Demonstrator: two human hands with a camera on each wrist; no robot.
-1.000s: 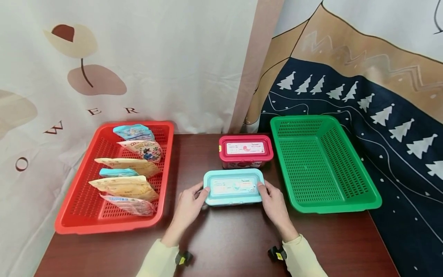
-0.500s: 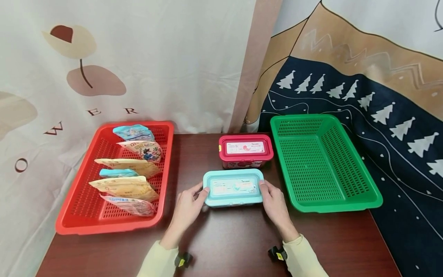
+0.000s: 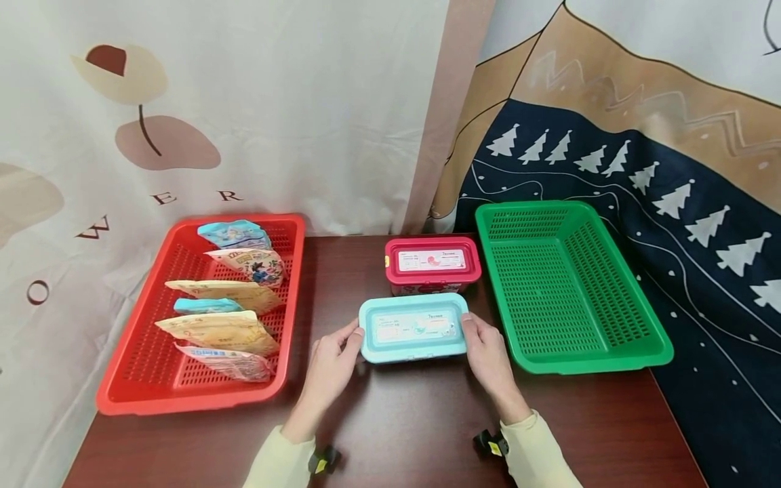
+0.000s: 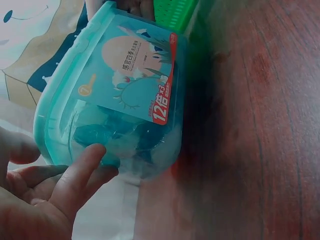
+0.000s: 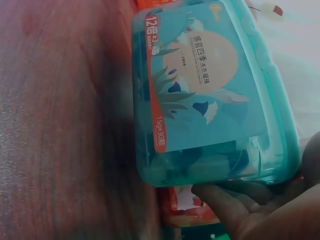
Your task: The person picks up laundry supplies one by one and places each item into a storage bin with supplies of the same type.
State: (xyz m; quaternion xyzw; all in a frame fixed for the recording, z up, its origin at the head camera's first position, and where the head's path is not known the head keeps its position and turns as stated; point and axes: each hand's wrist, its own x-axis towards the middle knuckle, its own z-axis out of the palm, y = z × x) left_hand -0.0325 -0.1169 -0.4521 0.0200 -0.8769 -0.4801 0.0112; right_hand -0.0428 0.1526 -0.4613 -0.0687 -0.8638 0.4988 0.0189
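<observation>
A turquoise tub of laundry pods (image 3: 415, 328) is between the two hands, its lid and white label facing up. My left hand (image 3: 332, 359) holds its left end, thumb at the lid's rim and fingers along the clear wall. At the opposite end my right hand (image 3: 488, 349) grips it the same way. In the left wrist view the pods (image 4: 120, 135) show through the tub's clear wall, with fingertips against it. The right wrist view has the tub's printed side (image 5: 200, 80), the fingers partly hidden beneath the end. A similar crimson tub (image 3: 433, 266) stands just behind.
A red basket (image 3: 293, 305) on the left holds several snack-like pouches standing in a row. To the right lies a green basket (image 3: 539, 291) with bare slotted floor. Printed curtains (image 3: 342, 122) hang behind the brown table (image 3: 403, 427).
The turquoise tub has shifted slightly, its right end now a little higher and farther right. My right hand has moved along with it; the left keeps its hold.
</observation>
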